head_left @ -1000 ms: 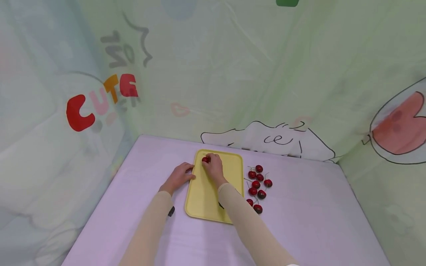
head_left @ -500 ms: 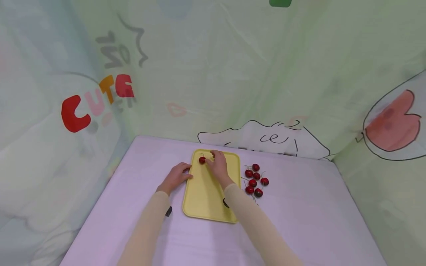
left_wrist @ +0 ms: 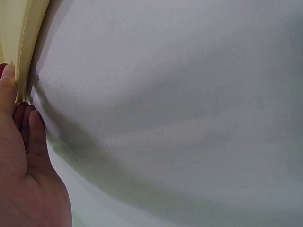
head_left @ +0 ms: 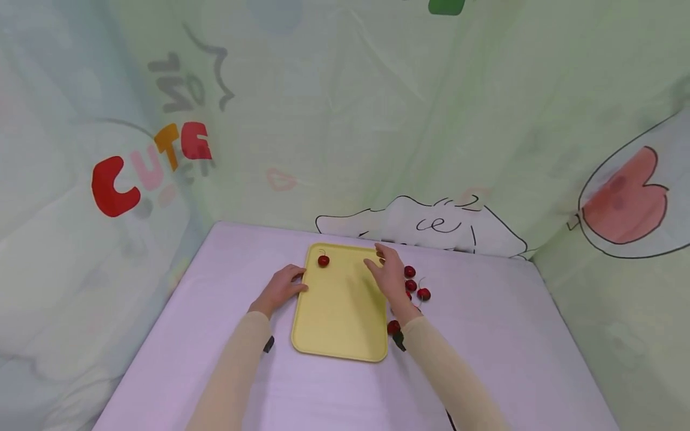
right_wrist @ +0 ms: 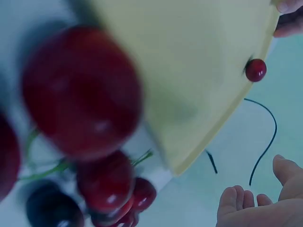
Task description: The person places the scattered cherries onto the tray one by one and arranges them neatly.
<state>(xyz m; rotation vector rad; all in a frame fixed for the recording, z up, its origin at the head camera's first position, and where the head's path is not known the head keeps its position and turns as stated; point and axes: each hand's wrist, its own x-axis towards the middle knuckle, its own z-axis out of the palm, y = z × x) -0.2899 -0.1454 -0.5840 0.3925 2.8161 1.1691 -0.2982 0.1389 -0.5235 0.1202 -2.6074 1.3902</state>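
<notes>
A yellow rectangular tray point(head_left: 339, 317) lies on the table, with one red stemmed cherry point(head_left: 323, 261) near its far left corner. At the tray's left edge my left hand point(head_left: 278, 292) grips the rim; the left wrist view shows the thumb point(left_wrist: 7, 87) over the rim and the fingers on its outer side. My right hand point(head_left: 392, 278) hovers over the tray's right edge, fingers spread and holding nothing. Several dark red cherries point(head_left: 423, 294) lie on the table right of the tray, partly hidden by the right hand and wrist. They loom large in the right wrist view.
A pale lilac cloth point(head_left: 485, 347) covers the table. Light green printed curtains point(head_left: 356, 120) stand close behind and at both sides. A dark strap piece point(head_left: 399, 340) shows at the right wrist.
My right hand has let go of the cherry at the tray's far left corner and moved right, toward the cherry group. The left hand stays at the tray's left edge.
</notes>
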